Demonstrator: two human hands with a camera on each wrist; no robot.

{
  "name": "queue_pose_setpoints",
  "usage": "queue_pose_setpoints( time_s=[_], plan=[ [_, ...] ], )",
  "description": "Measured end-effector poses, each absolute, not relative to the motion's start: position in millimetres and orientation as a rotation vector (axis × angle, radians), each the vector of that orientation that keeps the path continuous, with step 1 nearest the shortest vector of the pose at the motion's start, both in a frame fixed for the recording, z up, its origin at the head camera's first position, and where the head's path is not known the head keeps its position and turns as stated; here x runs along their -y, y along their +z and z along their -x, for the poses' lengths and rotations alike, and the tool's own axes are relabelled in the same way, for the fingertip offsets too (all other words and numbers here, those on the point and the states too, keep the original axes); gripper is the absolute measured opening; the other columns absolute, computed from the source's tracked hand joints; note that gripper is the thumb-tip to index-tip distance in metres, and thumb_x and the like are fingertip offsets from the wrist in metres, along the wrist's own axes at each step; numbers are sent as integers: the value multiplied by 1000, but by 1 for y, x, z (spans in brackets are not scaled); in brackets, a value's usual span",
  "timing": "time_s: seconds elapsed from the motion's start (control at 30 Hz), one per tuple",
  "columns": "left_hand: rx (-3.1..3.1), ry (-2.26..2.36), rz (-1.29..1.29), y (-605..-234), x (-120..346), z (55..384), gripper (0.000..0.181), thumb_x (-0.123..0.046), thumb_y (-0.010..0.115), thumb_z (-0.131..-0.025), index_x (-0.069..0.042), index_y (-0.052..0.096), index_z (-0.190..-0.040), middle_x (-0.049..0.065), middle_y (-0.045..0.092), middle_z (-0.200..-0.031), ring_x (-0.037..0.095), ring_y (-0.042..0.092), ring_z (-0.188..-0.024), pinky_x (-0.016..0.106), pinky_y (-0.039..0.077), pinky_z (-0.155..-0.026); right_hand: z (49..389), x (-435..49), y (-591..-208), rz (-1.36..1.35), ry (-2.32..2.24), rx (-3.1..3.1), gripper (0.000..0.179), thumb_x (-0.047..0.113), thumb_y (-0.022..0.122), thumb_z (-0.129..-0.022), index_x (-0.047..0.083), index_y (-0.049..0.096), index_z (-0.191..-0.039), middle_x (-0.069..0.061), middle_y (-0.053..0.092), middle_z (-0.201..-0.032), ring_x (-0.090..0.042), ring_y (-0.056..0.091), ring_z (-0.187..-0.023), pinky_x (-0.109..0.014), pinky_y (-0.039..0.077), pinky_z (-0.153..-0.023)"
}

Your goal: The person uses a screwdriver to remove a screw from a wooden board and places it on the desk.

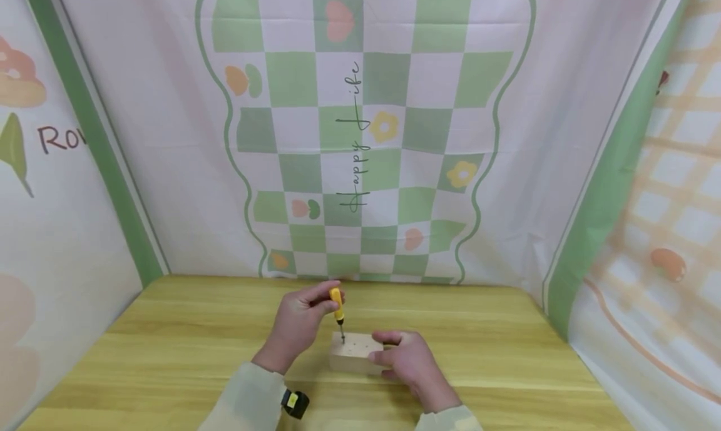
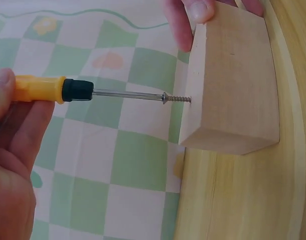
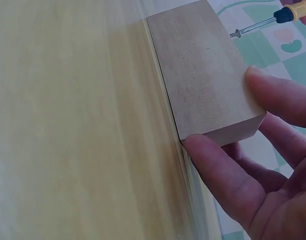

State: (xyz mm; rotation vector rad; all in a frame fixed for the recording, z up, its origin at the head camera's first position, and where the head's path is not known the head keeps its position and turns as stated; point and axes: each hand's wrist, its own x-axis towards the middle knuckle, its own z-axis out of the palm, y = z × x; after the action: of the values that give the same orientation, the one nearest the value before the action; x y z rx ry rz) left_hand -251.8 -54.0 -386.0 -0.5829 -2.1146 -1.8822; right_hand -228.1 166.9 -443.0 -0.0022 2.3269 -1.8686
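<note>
My left hand [image 1: 300,318] grips the yellow handle of a screwdriver [image 1: 338,306], thumb and fingers round it. Its shaft points down, and the tip meets the head of a screw [image 2: 177,98]. That screw stands upright, partly sunk in the top of a pale wooden block [image 1: 356,356], with much of its thread showing. Several small holes dot the block's top in the head view. At the block's right end, my right hand [image 1: 410,359] holds it against the table, as the right wrist view shows with fingers [image 3: 228,175] at the end and edge.
The block rests on a wood-grain table [image 1: 197,337]. A black camera [image 1: 295,403] is strapped at the left wrist. Behind the table hangs a green-and-white checked cloth [image 1: 388,168], with printed cloth walls [image 1: 648,231] at the sides.
</note>
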Motion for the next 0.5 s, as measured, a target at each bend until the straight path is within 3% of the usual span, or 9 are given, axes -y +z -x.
queue_pose_setpoints(
  time_s=[0.23,0.5],
  plan=[
    [2109,-1624,477,-386,47,248,24,-16,75,-80,-17,69,-103,-6,66,-84,12,62,-74,26,54,-62,228,-168,-447,31,-1877,-2336,44,11,79,-73,2,66,-114,-23,53,-123,-27,61,-90,-40,56,-66],
    [2116,-1461,495,-387,35,240,27,-5,70,-83,-13,58,-105,-3,56,-85,12,55,-73,25,52,-59,228,-169,-446,-8,-1831,-2323,39,16,77,-76,5,67,-112,-12,59,-119,-23,61,-89,-39,55,-66]
  ],
)
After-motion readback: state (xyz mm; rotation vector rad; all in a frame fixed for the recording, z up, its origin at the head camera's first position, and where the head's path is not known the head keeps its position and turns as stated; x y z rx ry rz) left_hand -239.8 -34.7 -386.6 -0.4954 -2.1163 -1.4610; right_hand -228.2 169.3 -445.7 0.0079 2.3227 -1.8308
